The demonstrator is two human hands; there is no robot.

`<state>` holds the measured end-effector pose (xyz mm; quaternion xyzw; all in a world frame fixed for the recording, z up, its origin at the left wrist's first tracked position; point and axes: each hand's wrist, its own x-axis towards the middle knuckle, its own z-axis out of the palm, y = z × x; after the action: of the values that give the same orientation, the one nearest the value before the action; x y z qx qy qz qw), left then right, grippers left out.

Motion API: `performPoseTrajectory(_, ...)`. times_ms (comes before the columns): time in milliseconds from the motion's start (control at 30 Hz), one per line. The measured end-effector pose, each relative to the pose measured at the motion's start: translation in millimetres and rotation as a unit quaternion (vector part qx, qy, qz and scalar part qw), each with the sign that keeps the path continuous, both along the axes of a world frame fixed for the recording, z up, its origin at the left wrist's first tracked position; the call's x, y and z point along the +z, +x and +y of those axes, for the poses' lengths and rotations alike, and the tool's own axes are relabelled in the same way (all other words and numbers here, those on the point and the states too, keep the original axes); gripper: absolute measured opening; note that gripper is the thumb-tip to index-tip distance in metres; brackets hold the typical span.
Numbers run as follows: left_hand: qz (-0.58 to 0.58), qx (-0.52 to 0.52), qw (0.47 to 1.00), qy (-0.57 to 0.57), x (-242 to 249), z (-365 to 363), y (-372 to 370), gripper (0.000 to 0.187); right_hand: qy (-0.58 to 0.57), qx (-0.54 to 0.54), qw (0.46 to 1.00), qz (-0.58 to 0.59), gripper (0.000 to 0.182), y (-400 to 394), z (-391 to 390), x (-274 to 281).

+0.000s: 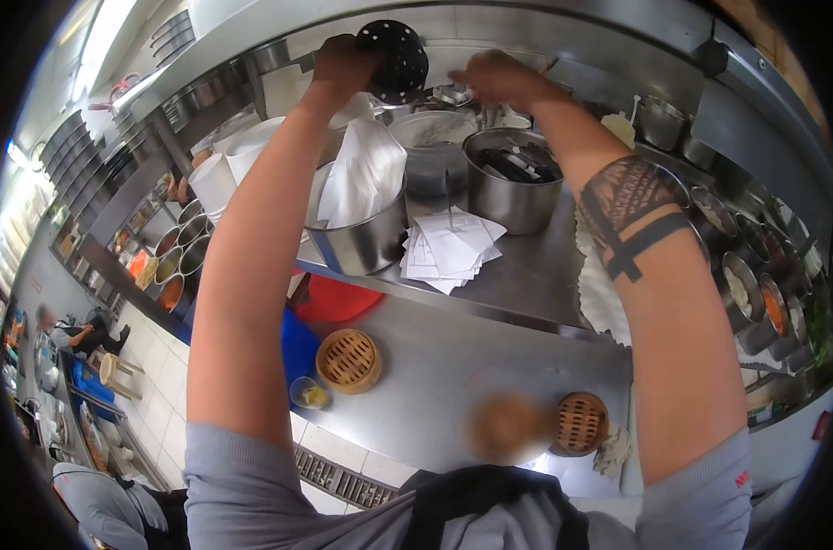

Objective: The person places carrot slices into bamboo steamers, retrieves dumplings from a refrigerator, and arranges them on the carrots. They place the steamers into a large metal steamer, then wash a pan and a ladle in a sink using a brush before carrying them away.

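Observation:
My left hand (345, 69), raised at the top of the view, is closed at the edge of a round black skimmer (393, 62) with holes. Close to the right of it, my right hand (501, 79) has curled fingers, with one finger pointing left. What it holds, if anything, I cannot make out. Just below that finger lies a shiny metal utensil (453, 94). Under my hands stand a large pot with a pale lid (433, 133), a steel pot (515, 197) with black-handled utensils, and a steel pot (359, 243) with white paper or cloth in it.
A stack of paper slips (450, 247) sits on a spike at the shelf's front edge. Below are bamboo steamers (348, 359) and a small cup (310, 394). Containers of food (755, 298) line the right. A person (82, 335) sits at far left; another's back (104, 504) shows lower left.

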<state>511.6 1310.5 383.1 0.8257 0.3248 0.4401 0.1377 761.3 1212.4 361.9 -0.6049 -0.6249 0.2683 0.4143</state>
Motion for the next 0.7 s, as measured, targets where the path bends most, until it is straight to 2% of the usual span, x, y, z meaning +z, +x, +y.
performPoseTrajectory(33,-0.085,-0.019,0.992,-0.095,0,-3,-3,0.035,0.028,-0.014,0.999,0.004,0.041,-8,-3,3)
performPoseTrajectory(67,-0.085,-0.017,0.992,-0.095,-2,-8,-3,0.035,0.057,-0.027,0.998,0.011,0.044,-20,-10,6)
performPoseTrajectory(100,-0.149,-0.08,0.973,-0.155,-5,-13,-1,0.033,0.077,-0.021,0.995,0.06,0.042,-32,-18,6)
performPoseTrajectory(133,-0.211,-0.143,0.944,-0.211,-5,-20,3,0.031,0.079,-0.02,0.995,0.06,0.042,-37,-18,7)
performPoseTrajectory(200,-0.209,-0.145,0.942,-0.22,-6,-40,8,0.031,0.031,0.081,0.986,0.141,0.04,-40,-17,7)
performPoseTrajectory(267,-0.205,-0.149,0.939,-0.231,-8,-44,10,0.031,0.05,0.056,0.985,0.154,0.038,-43,-25,6)
performPoseTrajectory(333,-0.24,-0.107,0.919,-0.295,-10,-40,10,0.033,0.065,0.032,0.983,0.168,0.037,-40,-30,3)
performPoseTrajectory(367,-0.239,-0.107,0.918,-0.296,-17,-17,7,0.033,0.07,0.025,0.984,0.165,0.036,-31,-33,3)
performPoseTrajectory(400,-0.008,-0.048,0.989,-0.138,-28,21,3,0.031,0.075,0.018,0.984,0.16,0.034,-20,-36,4)
performPoseTrajectory(433,0.222,0.016,0.974,0.035,-32,39,1,0.03,0.082,0.012,0.985,0.155,0.033,-9,-38,7)
performPoseTrajectory(467,0.221,0.014,0.975,0.037,-29,23,4,0.03,0.09,0.004,0.985,0.149,0.032,0,-42,12)
performPoseTrajectory(500,0.136,0.055,0.983,-0.113,-27,6,10,0.031,0.099,-0.005,0.984,0.145,0.03,8,-45,15)
performPoseTrajectory(533,0.049,0.093,0.96,-0.261,-23,-10,16,0.033,0.101,-0.01,0.984,0.144,0.03,12,-51,22)
performPoseTrajectory(567,0.203,0.15,0.967,-0.033,-14,4,20,0.043,0.106,0.03,0.99,0.082,0.028,16,-62,29)
performPoseTrajectory(600,0.16,-0.005,0.987,0.03,-14,17,14,0.047,0.106,0.067,0.992,0.024,0.025,21,-74,32)
performPoseTrajectory(633,-0.093,-0.17,0.952,-0.238,-8,-52,16,0.047,0.044,0.018,0.976,0.211,0.029,11,-76,29)
performPoseTrajectory(667,-0.103,-0.222,0.902,-0.355,7,-98,13,0.042,-0.008,0.006,0.985,0.172,0.036,30,-49,24)
performPoseTrajectory(700,-0.039,-0.286,0.903,-0.319,4,-102,8,0.049,0.002,0.123,0.947,0.298,0.041,24,-58,25)
